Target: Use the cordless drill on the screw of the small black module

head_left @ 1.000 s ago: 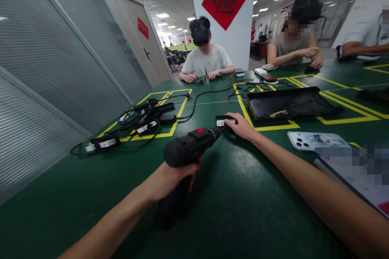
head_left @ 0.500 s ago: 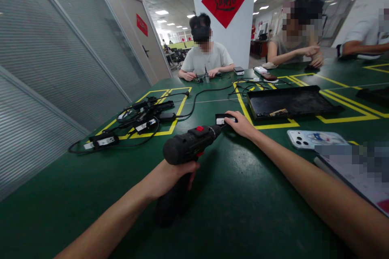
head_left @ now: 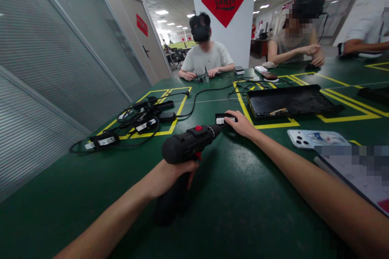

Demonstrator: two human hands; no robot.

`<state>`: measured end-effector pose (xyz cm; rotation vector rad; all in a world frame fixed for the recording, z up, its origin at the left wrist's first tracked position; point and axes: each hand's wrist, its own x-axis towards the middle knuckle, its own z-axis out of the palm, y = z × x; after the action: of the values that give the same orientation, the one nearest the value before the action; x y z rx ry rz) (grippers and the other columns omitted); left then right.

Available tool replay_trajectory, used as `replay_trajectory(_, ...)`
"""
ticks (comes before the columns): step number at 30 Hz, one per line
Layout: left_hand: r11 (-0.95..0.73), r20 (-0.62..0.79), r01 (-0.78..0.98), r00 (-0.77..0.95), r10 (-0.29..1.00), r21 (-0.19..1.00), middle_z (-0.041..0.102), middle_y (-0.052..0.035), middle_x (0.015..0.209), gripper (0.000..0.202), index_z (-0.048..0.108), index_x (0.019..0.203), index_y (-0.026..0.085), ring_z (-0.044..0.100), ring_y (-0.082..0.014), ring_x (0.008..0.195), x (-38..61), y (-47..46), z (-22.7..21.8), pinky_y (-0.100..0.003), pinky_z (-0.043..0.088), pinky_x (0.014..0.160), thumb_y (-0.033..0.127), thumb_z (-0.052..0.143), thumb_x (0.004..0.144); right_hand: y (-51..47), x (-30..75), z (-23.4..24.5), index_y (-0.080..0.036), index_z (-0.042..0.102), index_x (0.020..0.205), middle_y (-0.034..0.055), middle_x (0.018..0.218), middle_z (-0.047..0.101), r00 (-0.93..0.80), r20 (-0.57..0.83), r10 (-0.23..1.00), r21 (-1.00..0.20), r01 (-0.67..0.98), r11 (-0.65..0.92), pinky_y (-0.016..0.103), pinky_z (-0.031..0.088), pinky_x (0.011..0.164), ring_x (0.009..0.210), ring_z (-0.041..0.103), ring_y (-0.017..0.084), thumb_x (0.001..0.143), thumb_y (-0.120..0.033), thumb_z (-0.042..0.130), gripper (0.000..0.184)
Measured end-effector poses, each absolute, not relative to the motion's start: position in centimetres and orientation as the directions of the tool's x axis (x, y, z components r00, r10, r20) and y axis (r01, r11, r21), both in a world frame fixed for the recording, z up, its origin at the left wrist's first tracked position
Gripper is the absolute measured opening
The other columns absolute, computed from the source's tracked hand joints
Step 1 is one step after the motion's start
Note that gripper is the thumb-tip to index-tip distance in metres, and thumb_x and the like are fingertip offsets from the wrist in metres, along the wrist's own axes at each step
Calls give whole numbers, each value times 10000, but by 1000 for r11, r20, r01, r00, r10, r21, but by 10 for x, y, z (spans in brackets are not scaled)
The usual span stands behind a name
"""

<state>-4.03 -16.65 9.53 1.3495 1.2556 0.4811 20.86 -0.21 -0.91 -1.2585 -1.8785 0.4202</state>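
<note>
My left hand [head_left: 179, 172] is wrapped round the handle of a black cordless drill [head_left: 187, 144] with red buttons. The drill points away and to the right, and its tip reaches the near side of a small black part with a white label [head_left: 220, 120]. Whether the bit touches the part I cannot tell. My right hand [head_left: 240, 123] grips the right end of that part against the green table [head_left: 243, 194], its fingers covering some of the label.
Black cables and adapters [head_left: 146, 115] lie in a yellow-taped box at left. A black tray [head_left: 291, 101] stands to the right, with a phone [head_left: 316, 139] and a grey flat thing [head_left: 349, 174] nearer me. Several people sit across the table.
The drill has shifted very slightly to the left in my left hand. My right hand and the small black part have stayed in place.
</note>
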Motion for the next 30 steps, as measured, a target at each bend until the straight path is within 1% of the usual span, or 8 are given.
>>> replay_trajectory(3, 235, -371, 367, 364, 854, 900, 585, 12, 610, 285, 516, 1020, 164, 575, -158, 542, -40, -167, 96, -300, 479, 531, 291, 564, 769, -1, 209, -10, -214, 590, 1180, 70, 1061, 587, -158, 449, 879, -662, 602, 446, 328, 422, 915, 982, 570, 192, 852, -438, 513, 404)
replay_trajectory(8, 242, -361, 366, 305, 881, 899, 568, 11, 584, 266, 546, 947, 149, 568, -162, 523, -41, -165, 92, -316, 492, 523, 293, 589, 728, -1, 209, -10, -217, 593, 1177, 74, 1088, 587, -153, 443, 883, -671, 598, 439, 336, 415, 931, 1010, 564, 195, 851, -440, 515, 403)
replay_trajectory(11, 246, -362, 362, 298, 884, 899, 574, 9, 578, 258, 551, 932, 145, 575, -167, 508, -41, -165, 92, -311, 489, 498, 290, 587, 721, -2, 209, -10, -226, 590, 1181, 71, 1080, 584, -153, 432, 889, -674, 600, 431, 335, 420, 924, 998, 568, 197, 853, -446, 510, 403)
replay_trajectory(18, 247, -368, 391, 272, 889, 887, 603, -5, 582, 265, 583, 911, 136, 589, -177, 521, -41, -165, 93, -320, 490, 526, 283, 614, 694, -2, 208, -10, -222, 586, 1184, 69, 1061, 573, -166, 440, 883, -644, 626, 439, 322, 422, 910, 983, 570, 197, 860, -447, 499, 404)
replay_trajectory(22, 244, -375, 395, 296, 879, 886, 590, 4, 590, 300, 550, 986, 139, 587, -178, 526, -42, -164, 92, -321, 484, 527, 288, 592, 728, -2, 209, -8, -233, 592, 1175, 65, 1056, 572, -178, 443, 879, -641, 623, 449, 321, 426, 895, 965, 573, 196, 860, -444, 501, 390)
replay_trajectory(26, 268, -399, 376, 330, 855, 887, 569, 19, 602, 325, 517, 1064, 138, 568, -159, 544, -41, -167, 95, -305, 474, 549, 289, 556, 779, -3, 209, -7, -232, 594, 1174, 67, 1049, 575, -175, 435, 883, -642, 628, 440, 322, 429, 881, 951, 573, 198, 859, -451, 501, 395)
replay_trajectory(30, 240, -386, 387, 361, 849, 890, 579, 24, 602, 358, 474, 1133, 146, 559, -152, 544, -39, -168, 99, -292, 461, 547, 272, 537, 804, -3, 209, -7, -221, 594, 1176, 68, 1049, 575, -171, 435, 884, -639, 633, 437, 318, 427, 881, 952, 571, 195, 858, -445, 505, 399)
